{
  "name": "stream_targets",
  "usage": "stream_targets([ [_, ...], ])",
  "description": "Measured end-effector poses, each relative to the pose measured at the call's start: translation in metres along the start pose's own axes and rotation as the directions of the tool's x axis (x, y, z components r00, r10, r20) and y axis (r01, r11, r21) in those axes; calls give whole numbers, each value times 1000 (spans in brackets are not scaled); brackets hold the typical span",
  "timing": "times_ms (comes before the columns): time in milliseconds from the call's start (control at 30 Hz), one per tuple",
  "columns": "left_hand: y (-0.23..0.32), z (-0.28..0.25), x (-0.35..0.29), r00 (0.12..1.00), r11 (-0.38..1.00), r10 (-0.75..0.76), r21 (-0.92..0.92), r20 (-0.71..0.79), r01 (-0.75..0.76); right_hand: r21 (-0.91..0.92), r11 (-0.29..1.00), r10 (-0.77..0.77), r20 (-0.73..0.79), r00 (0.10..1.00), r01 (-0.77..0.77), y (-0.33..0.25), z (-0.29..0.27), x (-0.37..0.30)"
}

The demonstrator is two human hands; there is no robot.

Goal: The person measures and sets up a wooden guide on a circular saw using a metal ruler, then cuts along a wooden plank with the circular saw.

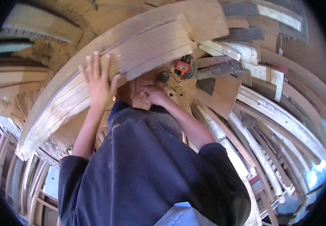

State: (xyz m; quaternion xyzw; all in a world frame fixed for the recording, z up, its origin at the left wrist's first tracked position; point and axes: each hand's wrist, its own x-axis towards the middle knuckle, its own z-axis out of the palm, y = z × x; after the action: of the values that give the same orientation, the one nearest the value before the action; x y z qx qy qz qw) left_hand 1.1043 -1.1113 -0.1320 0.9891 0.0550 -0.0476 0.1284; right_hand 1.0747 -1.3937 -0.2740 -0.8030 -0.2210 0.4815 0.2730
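My left hand [98, 81] lies flat with fingers spread against the edge of a thick stack of pale wooden boards [151, 45], which runs slantwise across the upper middle. My right hand [153, 94] is just below the stack, its fingers curled against a small brown wooden piece [137, 94]. The fingers hide whether it grips that piece. Both forearms come up out of dark blue sleeves, and the dark blue shirt fills the lower middle.
A red and black power tool [183, 67] with a cable lies just right of the stack. Flat wood offcuts [223, 90] lie beside it. Long planks and frames [276, 124] cover the right side. Sawdust [57, 52] is heaped at upper left.
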Motion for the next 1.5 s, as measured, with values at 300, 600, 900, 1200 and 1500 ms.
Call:
stream_targets([
  [300,11,50,13,978,927,-142,-366,-154,77,474,748,662,-475,580,-465,408,75,34],
  [600,-56,72,-2,984,998,44,-28,-173,-49,986,144,866,-167,471,85,585,121,80],
  [900,-29,91,9,969,996,-61,-80,-241,43,918,294,816,-386,429,267,436,46,-13],
  [1200,-56,81,-16,917,995,-99,-22,-387,98,894,341,760,-444,474,290,107,-4,-205],
  [1500,-53,123,-34,845,977,-205,-49,-494,208,707,526,589,-704,398,473,-86,-16,-326],
])
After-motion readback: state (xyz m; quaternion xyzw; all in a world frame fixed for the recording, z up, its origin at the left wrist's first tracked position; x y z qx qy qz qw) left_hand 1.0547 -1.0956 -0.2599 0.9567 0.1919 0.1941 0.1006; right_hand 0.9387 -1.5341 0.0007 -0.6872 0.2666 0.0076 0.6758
